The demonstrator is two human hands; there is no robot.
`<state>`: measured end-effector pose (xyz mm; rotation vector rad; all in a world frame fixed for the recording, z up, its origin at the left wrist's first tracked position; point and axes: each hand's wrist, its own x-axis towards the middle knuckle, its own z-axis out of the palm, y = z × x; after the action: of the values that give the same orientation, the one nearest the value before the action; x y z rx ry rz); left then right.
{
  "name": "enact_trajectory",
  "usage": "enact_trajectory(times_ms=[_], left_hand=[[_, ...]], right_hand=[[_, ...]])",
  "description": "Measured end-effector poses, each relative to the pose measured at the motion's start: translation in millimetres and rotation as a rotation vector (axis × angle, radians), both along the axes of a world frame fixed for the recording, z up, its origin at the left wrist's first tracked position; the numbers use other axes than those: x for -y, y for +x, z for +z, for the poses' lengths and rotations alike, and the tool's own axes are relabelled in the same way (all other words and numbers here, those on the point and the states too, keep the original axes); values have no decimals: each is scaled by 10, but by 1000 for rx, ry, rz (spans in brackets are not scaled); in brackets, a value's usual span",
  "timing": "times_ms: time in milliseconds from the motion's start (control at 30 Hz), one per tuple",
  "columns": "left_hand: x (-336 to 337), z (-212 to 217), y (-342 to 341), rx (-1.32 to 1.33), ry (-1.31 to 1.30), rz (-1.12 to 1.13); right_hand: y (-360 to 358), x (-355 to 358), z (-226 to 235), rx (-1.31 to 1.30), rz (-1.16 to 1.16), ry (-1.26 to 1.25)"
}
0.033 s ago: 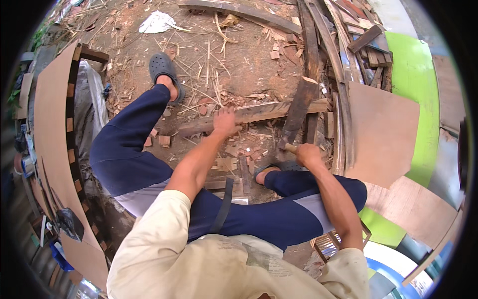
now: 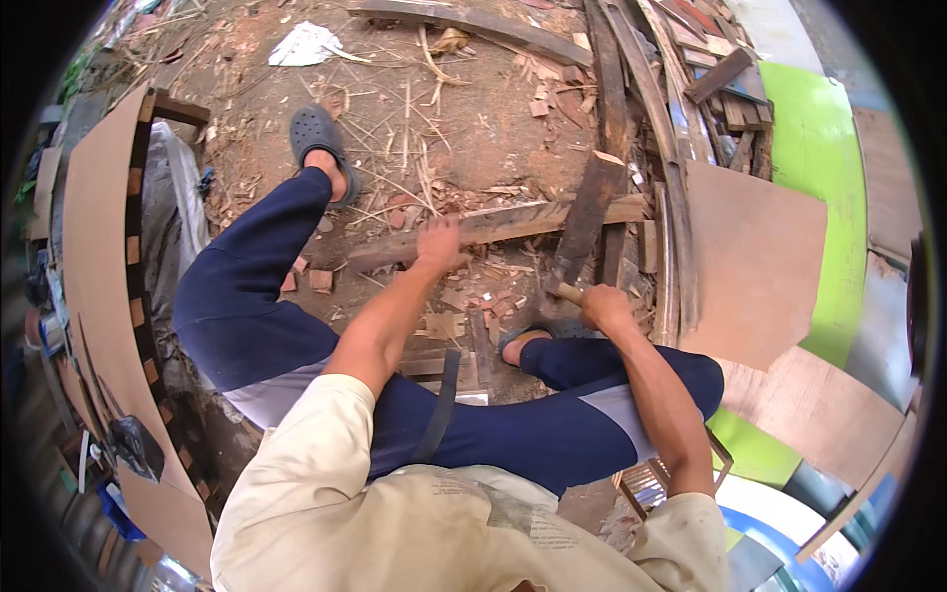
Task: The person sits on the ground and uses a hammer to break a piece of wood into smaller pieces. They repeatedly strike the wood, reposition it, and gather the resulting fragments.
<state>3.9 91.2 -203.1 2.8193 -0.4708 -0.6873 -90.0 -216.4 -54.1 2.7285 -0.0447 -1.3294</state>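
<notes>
"What's biggest around the hands?"

"The long brown panel [image 2: 94, 247], well left of the left hand [image 2: 440, 243]."

"Any containers?"

"A round blue-and-white tub [image 2: 789, 513], nearer the body than the right hand [image 2: 606, 306] and off to its right. Pale pieces overlap it, so I can't tell what it holds."

"And the timber [image 2: 533, 219]?"

"Under the left hand. Its long axis runs crosswise, from left of that hand to a right end farther out than the right hand, which is the farther end from the body."

"What crosses it?"

"A dark flat piece [image 2: 595, 202], stretching away from just beyond the right hand, its pale end outermost and leaning rightward."

"Smaller still?"

"A black plastic bag [image 2: 135, 446], far left of the left hand, contents hidden. Then the pale handle [image 2: 570, 292], wrapped in the right hand's fingers, pointing left and slightly outward."

"Is the left hand gripping?"

"It lies palm down across the timber; whether it grips, I can't tell."
</notes>
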Motion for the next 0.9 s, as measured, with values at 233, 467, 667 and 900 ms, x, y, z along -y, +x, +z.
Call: enact_trajectory(times_ms=[233,467,667,900], left_hand=[[-2,-5,272,-151,12,-155],[-183,629,544,-276,-47,-271],[-106,1589,1133,-415,-263,-206],[311,2746,1392,-354,-3,-371]], right_hand=[[86,-92,120,-16,-21,76],[273,-131,24,-74,-2,-13],[577,-90,-51,-160,-60,-170],[971,-406,394,-68,-42,-7]])
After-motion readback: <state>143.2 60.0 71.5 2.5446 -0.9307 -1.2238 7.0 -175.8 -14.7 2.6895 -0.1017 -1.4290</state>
